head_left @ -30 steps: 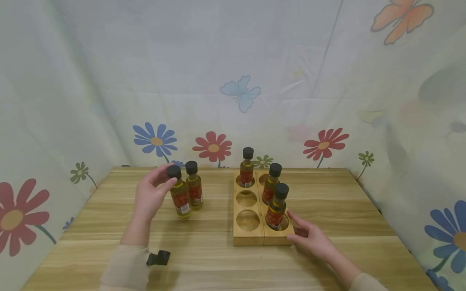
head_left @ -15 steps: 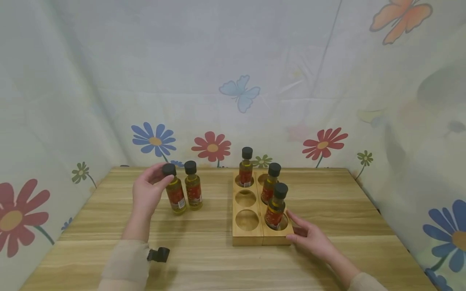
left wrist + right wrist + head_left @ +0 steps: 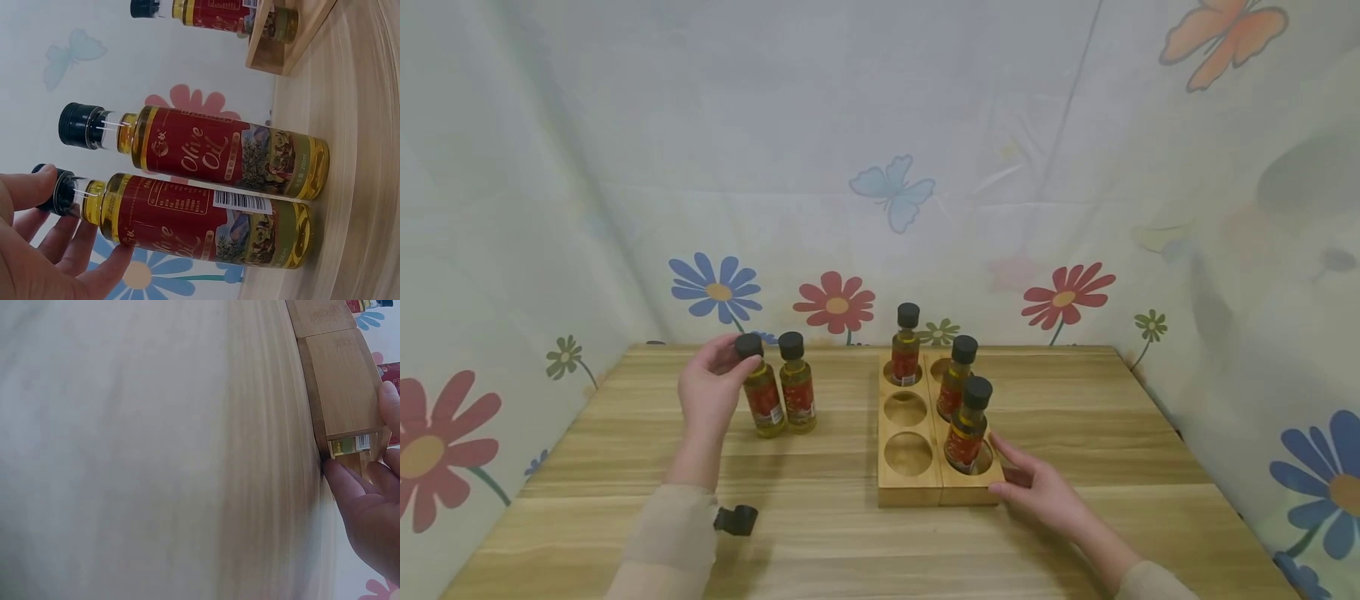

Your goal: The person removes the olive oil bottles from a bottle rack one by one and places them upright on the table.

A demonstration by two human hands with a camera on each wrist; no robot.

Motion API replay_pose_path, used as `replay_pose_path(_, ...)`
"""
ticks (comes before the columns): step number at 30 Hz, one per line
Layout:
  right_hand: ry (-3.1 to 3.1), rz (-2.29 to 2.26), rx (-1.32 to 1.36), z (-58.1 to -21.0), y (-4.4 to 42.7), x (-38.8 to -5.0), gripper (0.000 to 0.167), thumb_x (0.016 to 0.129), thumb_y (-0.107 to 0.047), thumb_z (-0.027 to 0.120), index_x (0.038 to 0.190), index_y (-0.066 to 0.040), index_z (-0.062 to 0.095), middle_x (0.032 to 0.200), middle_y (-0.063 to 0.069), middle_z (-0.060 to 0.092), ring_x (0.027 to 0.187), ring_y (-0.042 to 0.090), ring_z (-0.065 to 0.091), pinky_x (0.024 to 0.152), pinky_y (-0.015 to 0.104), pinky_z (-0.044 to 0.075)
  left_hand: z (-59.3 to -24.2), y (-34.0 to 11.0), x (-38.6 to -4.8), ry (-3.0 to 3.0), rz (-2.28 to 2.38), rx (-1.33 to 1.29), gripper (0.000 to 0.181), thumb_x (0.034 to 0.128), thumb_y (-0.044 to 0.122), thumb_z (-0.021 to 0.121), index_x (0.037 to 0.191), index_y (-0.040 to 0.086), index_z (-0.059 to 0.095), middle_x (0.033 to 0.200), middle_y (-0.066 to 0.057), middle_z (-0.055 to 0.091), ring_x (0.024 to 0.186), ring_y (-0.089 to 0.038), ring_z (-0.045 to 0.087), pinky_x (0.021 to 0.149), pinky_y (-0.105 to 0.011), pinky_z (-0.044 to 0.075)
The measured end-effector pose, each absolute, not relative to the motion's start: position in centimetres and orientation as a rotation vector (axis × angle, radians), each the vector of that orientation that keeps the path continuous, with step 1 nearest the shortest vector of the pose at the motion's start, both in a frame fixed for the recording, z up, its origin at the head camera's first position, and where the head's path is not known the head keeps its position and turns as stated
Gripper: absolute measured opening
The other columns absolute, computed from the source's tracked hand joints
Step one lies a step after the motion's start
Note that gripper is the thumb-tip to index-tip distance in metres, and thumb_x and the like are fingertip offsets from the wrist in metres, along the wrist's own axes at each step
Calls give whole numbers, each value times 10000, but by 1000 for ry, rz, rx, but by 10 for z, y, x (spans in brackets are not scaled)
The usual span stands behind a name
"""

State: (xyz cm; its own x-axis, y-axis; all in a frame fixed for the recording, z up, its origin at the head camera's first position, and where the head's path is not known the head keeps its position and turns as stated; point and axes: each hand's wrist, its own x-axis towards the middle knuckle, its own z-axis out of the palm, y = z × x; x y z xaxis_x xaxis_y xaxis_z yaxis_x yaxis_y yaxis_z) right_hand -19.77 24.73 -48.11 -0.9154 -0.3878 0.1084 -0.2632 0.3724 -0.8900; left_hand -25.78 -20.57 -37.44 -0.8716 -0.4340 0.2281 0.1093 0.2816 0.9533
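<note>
Bottle at frame left [image 3: 764,400] shifted slightly up, my left hand [image 3: 710,386] pinching its cap [image 3: 748,344], right hand [image 3: 1047,498] gripping the rack [image 3: 910,498]; I reckon a sideways bump could topple its neighbour [image 3: 798,397].

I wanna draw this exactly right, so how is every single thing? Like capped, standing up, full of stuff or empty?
held bottle: upright, capped
loose bottle: upright, capped
back rack bottle: capped, in its hole
middle rack bottle: capped, in its hole
front rack bottle: capped, in its hole
wooden rack: three holes filled, two empty, back right one partly hidden
left hand: pinches held bottle's top
right hand: holds rack's front right corner
</note>
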Motion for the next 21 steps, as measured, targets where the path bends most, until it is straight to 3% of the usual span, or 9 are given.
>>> replay_pose_path(21,2453,-1620,-605,-482,247,-199,757,911,-166,721,1528,-9,313,1541,281,255,1182,455,566,954,379,495,-378,-199,-259,-2099,-1620,313,447,853,138,797,1274,77,657,1194,-155,680,1084,-269,654,958,-373,507)
